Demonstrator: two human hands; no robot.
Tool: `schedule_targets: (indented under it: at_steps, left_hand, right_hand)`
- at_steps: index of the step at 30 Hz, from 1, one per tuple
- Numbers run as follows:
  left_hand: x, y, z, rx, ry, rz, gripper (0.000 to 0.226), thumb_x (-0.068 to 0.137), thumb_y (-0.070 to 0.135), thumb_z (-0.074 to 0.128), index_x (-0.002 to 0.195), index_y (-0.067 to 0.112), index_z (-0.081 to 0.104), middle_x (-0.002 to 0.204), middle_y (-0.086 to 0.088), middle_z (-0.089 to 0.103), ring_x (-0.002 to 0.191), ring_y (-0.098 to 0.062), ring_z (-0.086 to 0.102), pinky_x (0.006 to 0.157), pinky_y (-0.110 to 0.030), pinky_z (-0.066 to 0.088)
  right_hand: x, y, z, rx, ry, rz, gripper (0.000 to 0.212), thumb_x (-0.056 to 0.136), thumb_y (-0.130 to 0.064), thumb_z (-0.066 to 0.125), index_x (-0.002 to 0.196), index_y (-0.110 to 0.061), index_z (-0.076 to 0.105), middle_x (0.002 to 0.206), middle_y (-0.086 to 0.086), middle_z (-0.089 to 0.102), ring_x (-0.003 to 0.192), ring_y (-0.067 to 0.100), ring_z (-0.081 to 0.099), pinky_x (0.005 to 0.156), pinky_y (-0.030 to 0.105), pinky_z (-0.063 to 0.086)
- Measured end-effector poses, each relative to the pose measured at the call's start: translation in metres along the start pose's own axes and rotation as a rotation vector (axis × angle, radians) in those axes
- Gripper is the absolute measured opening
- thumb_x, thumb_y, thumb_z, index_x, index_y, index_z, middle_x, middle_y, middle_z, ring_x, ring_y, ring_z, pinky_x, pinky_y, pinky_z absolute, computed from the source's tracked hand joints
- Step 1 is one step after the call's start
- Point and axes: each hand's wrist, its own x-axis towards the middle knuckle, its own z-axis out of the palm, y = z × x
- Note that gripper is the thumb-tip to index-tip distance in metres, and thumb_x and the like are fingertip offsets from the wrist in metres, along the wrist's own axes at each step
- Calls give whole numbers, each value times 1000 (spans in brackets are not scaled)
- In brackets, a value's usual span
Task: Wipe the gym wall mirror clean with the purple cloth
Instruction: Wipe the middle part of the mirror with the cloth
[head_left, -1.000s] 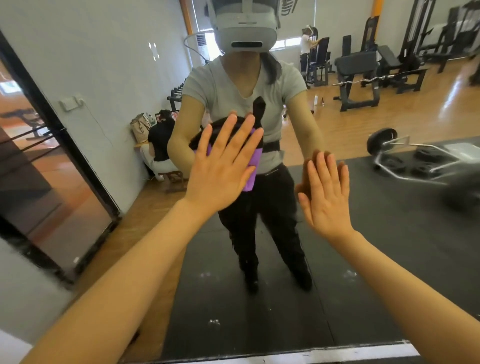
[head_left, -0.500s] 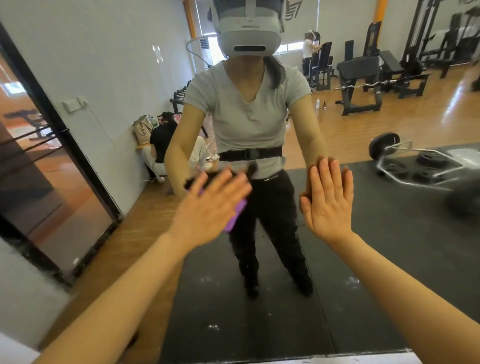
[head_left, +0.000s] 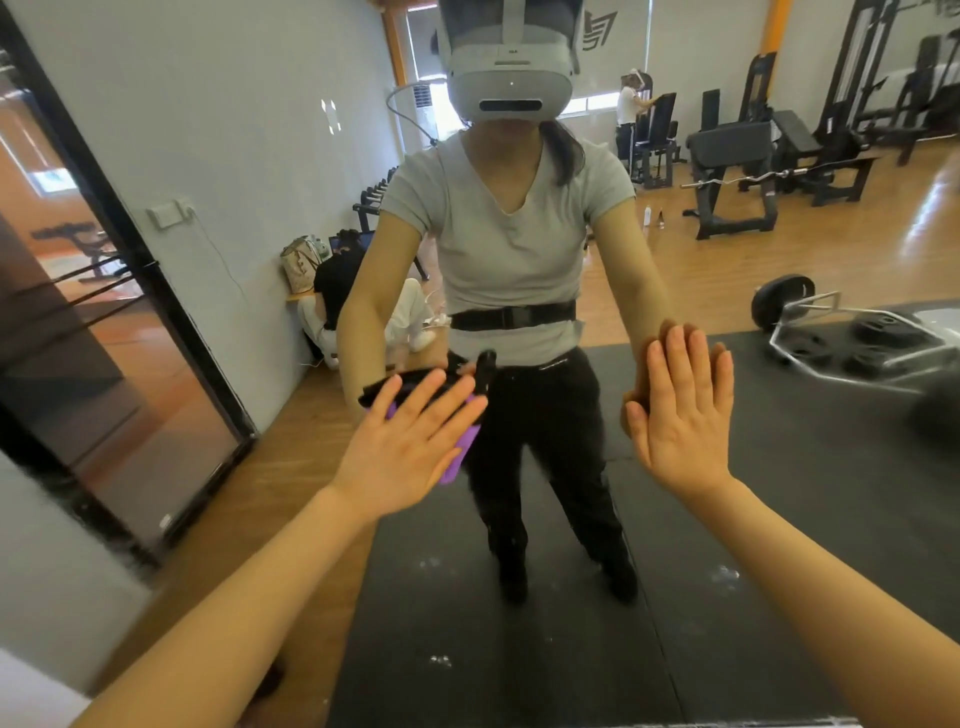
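The left hand (head_left: 410, 457) lies flat with fingers straight and spread, pressing the purple cloth (head_left: 460, 457) against the mirror (head_left: 779, 493). Only a strip of the cloth shows past the fingers, low on the glass and left of centre. To wipe well here, the palm should stay flat so the whole cloth bears on the glass, and the strokes should overlap; pale specks low on the mirror, near the bottom edge, look like the spots that need a pass next.

To the right, the right hand (head_left: 680, 415) is also flat and wide, holding nothing, its palm resting on the glass as a brace. Bare skin there probably leaves prints, so that patch likely wants a wipe afterward.

As for containers, only a bag (head_left: 300, 270) shows, reflected far left by the wall; its contents cannot be seen.
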Motion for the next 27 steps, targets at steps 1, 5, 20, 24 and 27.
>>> schedule_targets:
  at_steps: [1,5,20,24,27]
  left_hand:
    - [-14,1,3,15,-21,32,66,103,35,28,160,19,-2,167,-4,-12,153,-25,-8,122,-47,-8]
    - [-28,-18,-1,34,-50,63,65,104,36,26,159,20,-4,166,-2,-15,153,-23,-10,123,-45,-7]
    - [28,-89,-38,-21,100,-288,64,101,40,41,155,14,19,160,-11,16,148,-32,12,122,-44,-8]
    - [14,-77,-30,-61,105,-373,69,101,40,39,158,16,8,160,-11,14,153,-24,-10,122,-44,-10]
    - [-16,-60,-19,-73,46,-393,74,100,40,37,159,21,-4,161,-12,14,152,-23,-14,123,-46,-9]
  right_hand:
    - [1,-1,-3,11,-15,10,64,105,-34,30,160,-11,6,168,5,-6,155,24,-3,125,45,-2]
    - [4,-10,-13,89,-67,76,62,101,-30,37,153,-1,21,164,17,9,155,23,-4,125,46,-3]
    - [39,-89,13,60,-53,-58,64,100,-28,46,154,-5,22,168,2,-4,155,23,0,125,47,-2]
    - [38,-88,14,46,-54,-71,65,100,-29,44,155,-5,20,168,3,-4,155,24,-1,125,47,-3]
    - [38,-88,16,38,-44,-79,67,101,-30,43,158,-9,14,168,5,-3,155,25,0,125,47,-2]
